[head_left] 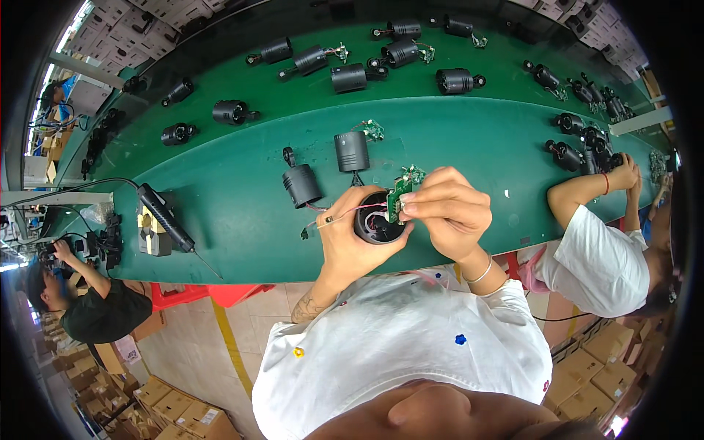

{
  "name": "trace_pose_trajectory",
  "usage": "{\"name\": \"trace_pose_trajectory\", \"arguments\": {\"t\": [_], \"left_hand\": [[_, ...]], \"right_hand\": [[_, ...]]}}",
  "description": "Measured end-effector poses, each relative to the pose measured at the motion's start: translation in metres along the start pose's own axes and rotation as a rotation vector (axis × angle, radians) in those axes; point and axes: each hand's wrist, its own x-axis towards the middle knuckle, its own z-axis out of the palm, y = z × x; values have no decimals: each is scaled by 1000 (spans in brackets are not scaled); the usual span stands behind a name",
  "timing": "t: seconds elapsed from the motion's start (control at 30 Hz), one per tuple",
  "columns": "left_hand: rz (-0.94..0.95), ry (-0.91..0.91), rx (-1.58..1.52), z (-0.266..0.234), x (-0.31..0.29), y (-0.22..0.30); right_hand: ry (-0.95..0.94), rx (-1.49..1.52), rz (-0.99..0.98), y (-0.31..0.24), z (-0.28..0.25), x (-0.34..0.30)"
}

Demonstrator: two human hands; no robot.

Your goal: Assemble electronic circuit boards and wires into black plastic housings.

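My left hand [350,240] is wrapped round a black cylindrical camera housing [373,233], its open end turned up toward me. Inside the housing thin wires show. A green circuit board [397,196] is pinched between the thumb and fingers of my right hand [449,213], just above the housing's rim. Pink and white wires run from the board area across my left hand to a small loose part [304,234] on their end. Just beyond my hands two more black housings [301,185] lie on the green bench, one with a small circuit board [373,130] hanging from its wires.
Several black housings [349,78] lie along the green belt [293,97] behind the bench. At left, an electric screwdriver [166,217] rests on a block with a cable. Co-workers sit at both sides; one's arm [587,192] reaches over housings at right. Cardboard boxes [192,411] stand on the floor.
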Motion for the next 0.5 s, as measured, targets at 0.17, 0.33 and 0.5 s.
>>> {"name": "trace_pose_trajectory", "arguments": {"t": [0.17,0.33,0.5], "left_hand": [[146,57,28,3,5,-2],[192,78,-76,7,10,-6],[336,128,-118,11,15,-11]], "right_hand": [[-108,-62,-32,-4,-1,2],[-153,-40,9,-9,-2,4],[-229,-23,63,-12,-2,5]]}}
